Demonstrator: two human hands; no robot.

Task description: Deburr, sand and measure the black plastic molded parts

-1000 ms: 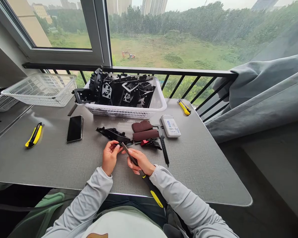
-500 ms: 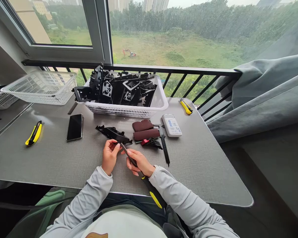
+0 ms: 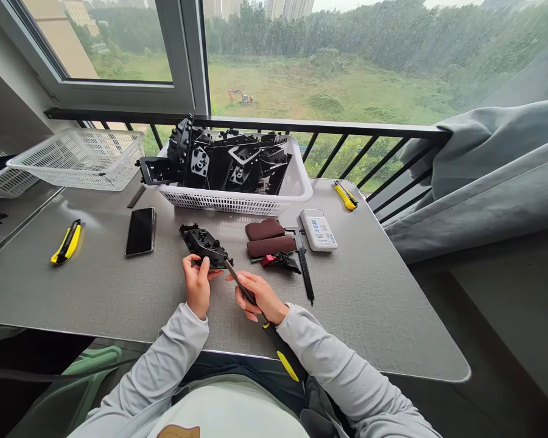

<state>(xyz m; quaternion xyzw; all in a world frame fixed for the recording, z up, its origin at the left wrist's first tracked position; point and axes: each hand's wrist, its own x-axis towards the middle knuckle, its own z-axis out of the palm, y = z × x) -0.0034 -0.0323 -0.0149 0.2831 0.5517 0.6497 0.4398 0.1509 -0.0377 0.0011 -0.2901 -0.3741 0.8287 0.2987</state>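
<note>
A black moulded plastic part (image 3: 205, 244), long with a tapered end, is gripped at its near edge by my left hand (image 3: 198, 285), fingers closed on it. My right hand (image 3: 260, 297) is wrapped around the metal blade of a file (image 3: 240, 282), whose black and yellow handle points back toward my body under the right wrist. The file's tip meets the right end of the plastic part. Whether it presses on the edge or only rests there is hard to tell.
Behind the part stands a white basket (image 3: 228, 202) heaped with black plastic parts. Brown sanding pads (image 3: 270, 246), a black caliper (image 3: 307, 274) and a white box (image 3: 318, 230) lie to the right. A phone (image 3: 140, 232) and a yellow cutter (image 3: 66, 242) lie left; another cutter (image 3: 346, 196) sits far right.
My left hand has turned the plastic part so more of its upper face shows, and shifted slightly left. The file tip has moved a little right and up along with the part's end.
</note>
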